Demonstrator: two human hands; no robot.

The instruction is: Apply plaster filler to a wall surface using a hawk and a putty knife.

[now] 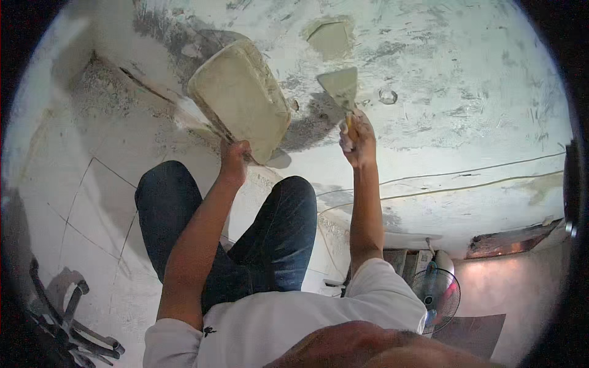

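My left hand [235, 161] is closed round the near edge of a plaster-caked rectangular tray [236, 92], which it holds up in front of the wall. Greyish plaster coats the tray's face. To its right, my right hand [358, 138] grips the yellowish handle of a putty knife [340, 84]. The wide blade points up and touches or nearly touches the wall [454, 104]; which of the two I cannot tell. A smooth greenish-grey plaster patch [331, 40] lies on the wall just above the blade. A small round hole [387, 96] is right of it.
Two thin cables [442, 178] run along the wall at right. A fan [437, 297] stands at the lower right, near a dark flat panel [472, 334]. At the lower left is a black chair base [73, 325] on the tiled floor [101, 211].
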